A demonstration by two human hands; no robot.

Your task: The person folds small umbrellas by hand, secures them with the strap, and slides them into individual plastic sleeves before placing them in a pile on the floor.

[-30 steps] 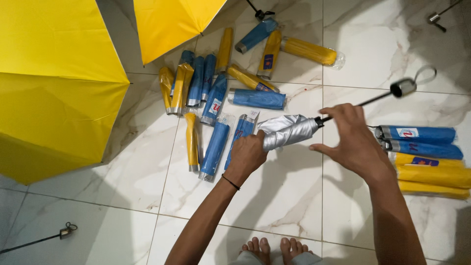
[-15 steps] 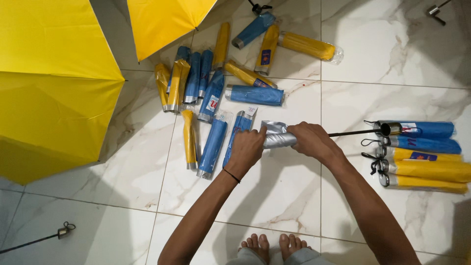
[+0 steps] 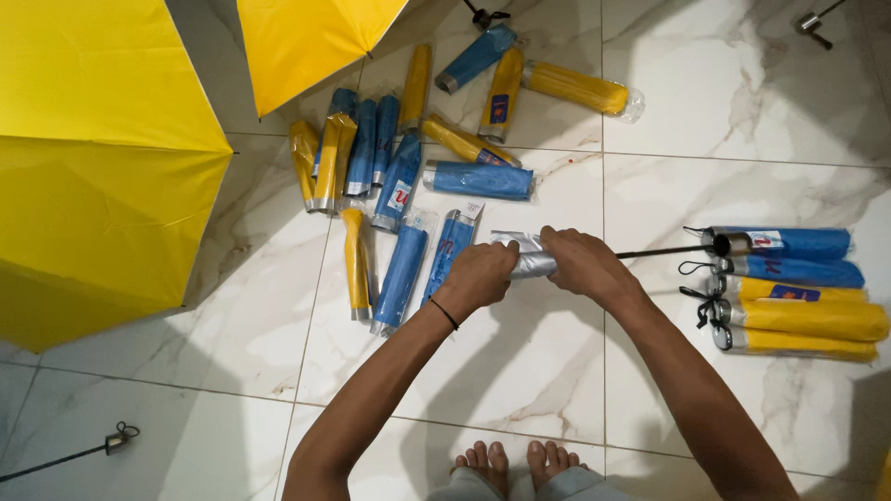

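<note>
Both my hands grip a folded silver umbrella (image 3: 527,256) held level above the marble floor. My left hand (image 3: 478,276) wraps its left end; a dark band circles that wrist. My right hand (image 3: 580,262) closes around its right part, where a thin black shaft (image 3: 664,251) sticks out to the right toward a grey handle (image 3: 729,244). Just left of my left hand lie two folded blue umbrellas in clear sleeves (image 3: 422,264).
A scattered heap of folded blue and yellow umbrellas (image 3: 399,148) lies ahead. A neat row of blue and yellow ones (image 3: 798,297) lies at the right. Two open yellow umbrellas (image 3: 93,176) fill the left and top. My bare feet (image 3: 515,461) show at the bottom edge.
My right hand has slid left along the shaft onto the silver canopy, next to my left hand. The umbrella has dropped lower and now lies level.
</note>
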